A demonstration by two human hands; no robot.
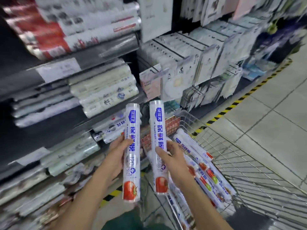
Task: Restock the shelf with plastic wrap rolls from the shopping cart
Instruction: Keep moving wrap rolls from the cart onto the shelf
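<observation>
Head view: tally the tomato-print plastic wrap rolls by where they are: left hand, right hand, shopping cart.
Left roll, gripped by the left hand: 1
Right roll, gripped by the right hand: 1
Cart rolls, piled in the shopping cart: at least 4; blur and overlap hide the exact number
Total: at least 6
</observation>
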